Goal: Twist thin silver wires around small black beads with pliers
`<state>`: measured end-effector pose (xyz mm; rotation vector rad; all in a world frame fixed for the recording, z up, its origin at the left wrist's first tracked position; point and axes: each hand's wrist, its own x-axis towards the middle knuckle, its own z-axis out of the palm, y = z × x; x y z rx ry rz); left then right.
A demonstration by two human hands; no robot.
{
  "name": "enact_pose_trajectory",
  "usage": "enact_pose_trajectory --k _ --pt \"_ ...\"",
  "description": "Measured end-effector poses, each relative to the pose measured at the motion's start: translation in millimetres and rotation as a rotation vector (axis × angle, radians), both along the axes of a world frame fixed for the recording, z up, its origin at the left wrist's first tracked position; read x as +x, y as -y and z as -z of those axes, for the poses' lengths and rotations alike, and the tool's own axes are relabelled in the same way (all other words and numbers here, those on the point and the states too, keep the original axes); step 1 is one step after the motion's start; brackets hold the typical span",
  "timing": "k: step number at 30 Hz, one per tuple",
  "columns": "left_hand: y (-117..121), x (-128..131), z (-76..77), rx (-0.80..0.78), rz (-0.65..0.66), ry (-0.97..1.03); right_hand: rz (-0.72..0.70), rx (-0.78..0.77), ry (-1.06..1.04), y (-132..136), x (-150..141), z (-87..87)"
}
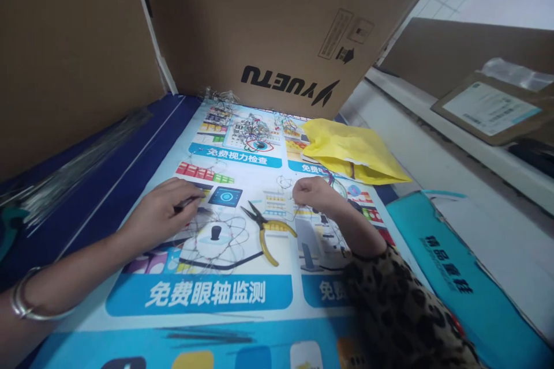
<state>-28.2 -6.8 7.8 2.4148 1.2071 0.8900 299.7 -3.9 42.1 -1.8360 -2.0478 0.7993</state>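
My left hand [167,207] is closed over the left part of the printed sheet, its thumb and fingers pinched around something dark and thin that I cannot make out. My right hand [318,193] is curled into a fist to the right; thin wire shows by its fingers, but what it grips is hidden. Between and below the hands lies a flower-like shape of thin wire loops [234,248]. Beside it rest pliers [267,226] with yellow handles and dark jaws, partly open and untouched.
A tangle of wire pieces [251,128] lies farther back, near a yellow bag [350,144]. Long straight wires [86,164] lie at left, short dark wires [210,336] in front. Cardboard [259,17] walls the back and left. A teal box panel [454,277] is at right.
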Motion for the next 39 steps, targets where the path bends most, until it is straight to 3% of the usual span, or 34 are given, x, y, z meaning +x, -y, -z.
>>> enact_pose_trajectory --k 8,11,15,19,21,24,30,34,36,39 --pt "0 -1 -0.1 0.003 0.006 0.032 0.212 0.003 -0.311 -2 13 -1.3" --pt "-1 -1 0.9 0.0 0.001 0.044 0.191 -0.083 -0.466 0 10 -3.2" --pt "-2 -2 -0.6 -0.043 -0.034 0.097 0.114 -0.228 -0.838 5 0 -2.9" --pt "11 6 -14.9 -0.131 -0.07 0.163 0.025 -0.275 -1.083 17 -20 -2.9" --pt "24 14 -24.9 -0.195 -0.038 0.179 0.011 -0.256 -1.088 25 -33 -4.4" --pt "43 29 -35.7 -0.151 0.022 0.154 0.0 -0.227 -1.044 40 -53 -8.2" --pt "59 51 -40.1 -0.163 0.137 0.112 -0.09 -0.136 -1.02 67 -80 -17.9" --pt "67 60 -47.3 -0.253 0.109 0.151 -0.117 -0.024 -1.003 77 -88 -22.4" --pt "72 65 -50.4 -0.388 0.083 0.239 -0.135 0.026 -0.984 80 -90 -22.8" --pt "80 71 -50.2 -0.726 0.077 0.489 -0.157 0.126 -0.928 83 -91 -20.9"
